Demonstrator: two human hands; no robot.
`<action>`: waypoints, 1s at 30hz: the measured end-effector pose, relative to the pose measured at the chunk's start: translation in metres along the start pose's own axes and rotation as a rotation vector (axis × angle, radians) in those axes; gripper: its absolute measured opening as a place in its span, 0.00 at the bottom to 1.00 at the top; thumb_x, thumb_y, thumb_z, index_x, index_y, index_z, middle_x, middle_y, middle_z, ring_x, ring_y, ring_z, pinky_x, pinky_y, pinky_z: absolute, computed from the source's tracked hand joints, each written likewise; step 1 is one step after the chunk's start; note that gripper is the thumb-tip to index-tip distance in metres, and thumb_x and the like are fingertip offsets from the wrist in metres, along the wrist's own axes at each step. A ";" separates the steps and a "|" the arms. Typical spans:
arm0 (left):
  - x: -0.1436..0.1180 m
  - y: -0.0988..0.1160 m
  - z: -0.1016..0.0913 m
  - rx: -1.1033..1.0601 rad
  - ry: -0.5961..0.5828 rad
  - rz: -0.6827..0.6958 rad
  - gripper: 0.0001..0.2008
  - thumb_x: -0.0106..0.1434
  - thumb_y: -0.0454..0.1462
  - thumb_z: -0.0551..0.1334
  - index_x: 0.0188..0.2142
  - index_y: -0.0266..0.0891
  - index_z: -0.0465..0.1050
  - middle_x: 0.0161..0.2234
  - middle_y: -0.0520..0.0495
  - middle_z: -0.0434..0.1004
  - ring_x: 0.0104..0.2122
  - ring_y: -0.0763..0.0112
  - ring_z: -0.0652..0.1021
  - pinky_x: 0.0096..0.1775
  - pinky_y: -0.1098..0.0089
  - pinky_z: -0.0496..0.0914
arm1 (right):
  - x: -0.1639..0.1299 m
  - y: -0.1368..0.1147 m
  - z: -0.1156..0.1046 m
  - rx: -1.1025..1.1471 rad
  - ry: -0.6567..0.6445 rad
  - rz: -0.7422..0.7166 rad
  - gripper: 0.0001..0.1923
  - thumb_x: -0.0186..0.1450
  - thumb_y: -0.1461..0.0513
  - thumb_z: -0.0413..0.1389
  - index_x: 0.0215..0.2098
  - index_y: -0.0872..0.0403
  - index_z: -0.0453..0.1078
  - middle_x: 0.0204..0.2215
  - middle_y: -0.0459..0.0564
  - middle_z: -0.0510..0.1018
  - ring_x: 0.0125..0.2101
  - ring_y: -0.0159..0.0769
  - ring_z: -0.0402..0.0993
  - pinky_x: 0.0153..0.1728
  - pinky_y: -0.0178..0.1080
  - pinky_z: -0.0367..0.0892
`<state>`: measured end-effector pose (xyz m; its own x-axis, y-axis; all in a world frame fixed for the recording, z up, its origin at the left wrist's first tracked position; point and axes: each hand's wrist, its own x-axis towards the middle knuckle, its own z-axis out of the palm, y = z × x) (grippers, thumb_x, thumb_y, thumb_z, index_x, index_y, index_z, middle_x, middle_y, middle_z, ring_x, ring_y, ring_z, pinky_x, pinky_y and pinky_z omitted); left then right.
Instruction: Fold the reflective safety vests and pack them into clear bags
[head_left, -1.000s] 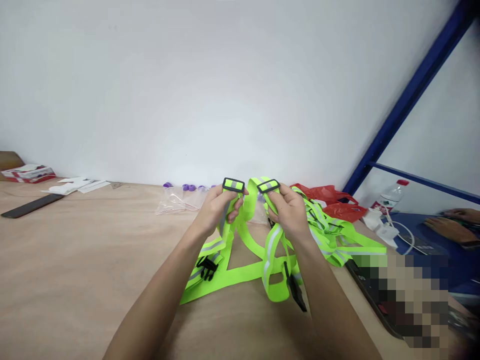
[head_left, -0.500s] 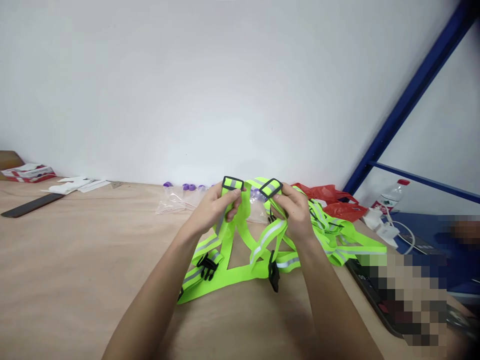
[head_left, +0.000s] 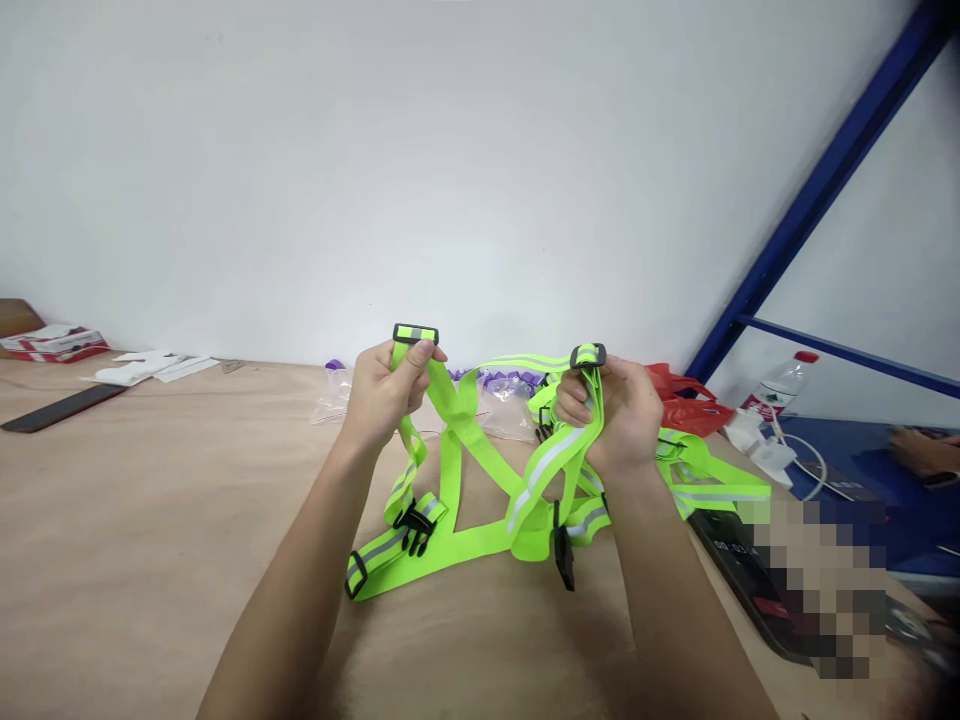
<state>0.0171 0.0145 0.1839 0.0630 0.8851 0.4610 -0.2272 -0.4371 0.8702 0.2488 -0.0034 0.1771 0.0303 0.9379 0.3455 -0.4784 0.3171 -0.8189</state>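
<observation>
A neon yellow-green reflective harness (head_left: 480, 540) with silver stripes spreads partly over the table and partly up between my hands. My left hand (head_left: 394, 390) pinches one strap just below a black slider buckle (head_left: 415, 333). At the right, my right hand (head_left: 619, 405) grips the other strap beneath a second slider buckle (head_left: 588, 356). A black side-release clip (head_left: 417, 527) lies at the harness's left side, and another black clip (head_left: 562, 555) hangs at its right. More bright straps (head_left: 712, 480) lie beyond my right wrist, partly hidden by it.
Clear plastic bags (head_left: 506, 405) and purple pieces line the wall. A red bag (head_left: 686, 400), a bottle (head_left: 784, 385) and a white charger with cable (head_left: 757, 445) stand right. A phone (head_left: 739, 570) lies nearer. A black strip (head_left: 64, 408) and papers lie left. Another person's hand (head_left: 926, 455) shows far right.
My hands have moved apart, the left one leftward and the right one rightward, each carrying its strap and buckle. The harness straps between them are spread wider.
</observation>
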 end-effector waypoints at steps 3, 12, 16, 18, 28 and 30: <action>0.001 0.000 -0.003 0.008 0.000 0.000 0.19 0.56 0.50 0.71 0.29 0.35 0.75 0.15 0.60 0.53 0.13 0.85 0.52 0.16 0.76 0.45 | -0.002 -0.003 -0.002 0.038 -0.017 -0.034 0.15 0.59 0.50 0.58 0.26 0.51 0.62 0.18 0.39 0.58 0.14 0.24 0.48 0.14 0.31 0.48; -0.004 0.007 0.004 -0.004 -0.236 -0.107 0.19 0.62 0.51 0.66 0.36 0.36 0.78 0.19 0.51 0.74 0.16 0.75 0.71 0.21 0.74 0.67 | -0.006 -0.002 0.003 -0.132 0.004 -0.147 0.22 0.53 0.49 0.69 0.29 0.50 0.63 0.20 0.39 0.70 0.14 0.25 0.60 0.13 0.31 0.55; -0.011 0.008 0.016 -0.116 -0.386 -0.183 0.20 0.61 0.51 0.67 0.37 0.35 0.81 0.33 0.40 0.83 0.31 0.64 0.81 0.35 0.66 0.76 | -0.011 0.005 0.011 -0.193 0.028 -0.198 0.23 0.56 0.48 0.68 0.28 0.49 0.59 0.14 0.34 0.63 0.09 0.22 0.51 0.10 0.29 0.46; -0.015 0.007 0.021 -0.112 -0.457 -0.206 0.20 0.63 0.51 0.66 0.38 0.35 0.82 0.38 0.37 0.83 0.38 0.60 0.82 0.41 0.62 0.76 | -0.013 0.010 0.014 -0.228 0.038 -0.218 0.24 0.57 0.47 0.67 0.26 0.49 0.57 0.12 0.33 0.60 0.08 0.23 0.49 0.10 0.30 0.44; -0.020 0.003 0.032 -0.029 -0.388 -0.206 0.20 0.62 0.51 0.66 0.42 0.38 0.83 0.22 0.49 0.76 0.23 0.71 0.75 0.28 0.71 0.70 | -0.011 0.022 0.016 -0.419 -0.101 -0.241 0.12 0.62 0.52 0.64 0.31 0.51 0.73 0.24 0.45 0.79 0.25 0.34 0.75 0.28 0.36 0.71; -0.020 0.002 0.033 -0.029 -0.343 -0.177 0.20 0.62 0.51 0.66 0.42 0.38 0.83 0.20 0.51 0.74 0.23 0.71 0.74 0.30 0.70 0.71 | -0.012 0.021 0.019 -0.399 -0.099 -0.232 0.11 0.62 0.53 0.64 0.34 0.51 0.73 0.28 0.46 0.81 0.28 0.36 0.77 0.32 0.38 0.74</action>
<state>0.0480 -0.0094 0.1820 0.4239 0.8394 0.3402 -0.2112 -0.2736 0.9384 0.2220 -0.0106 0.1639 0.0034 0.8240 0.5666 -0.0934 0.5643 -0.8202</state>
